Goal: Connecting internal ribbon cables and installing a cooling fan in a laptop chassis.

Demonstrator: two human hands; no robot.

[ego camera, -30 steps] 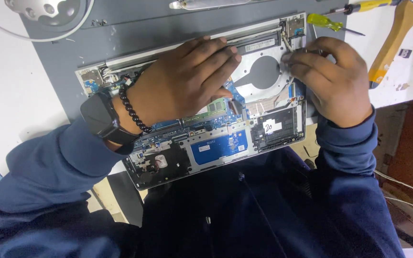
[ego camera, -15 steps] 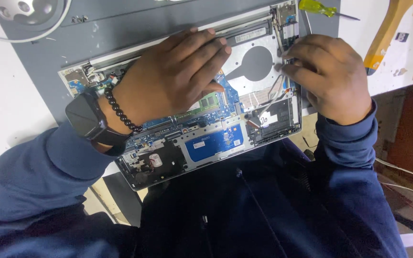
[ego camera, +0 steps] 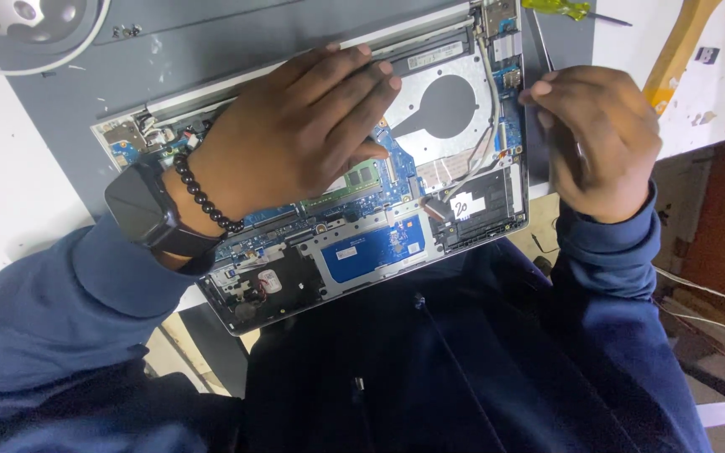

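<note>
Your left hand (ego camera: pixel 295 134) lies flat, fingers spread, pressing on the opened laptop (ego camera: pixel 379 243) on the grey mat (ego camera: pixel 211 50). Your right hand (ego camera: pixel 602 143) hovers at its right edge, fingers curled; I cannot tell whether they pinch anything.

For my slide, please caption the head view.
Left hand flat on an opened laptop; right hand at its edge.
</note>
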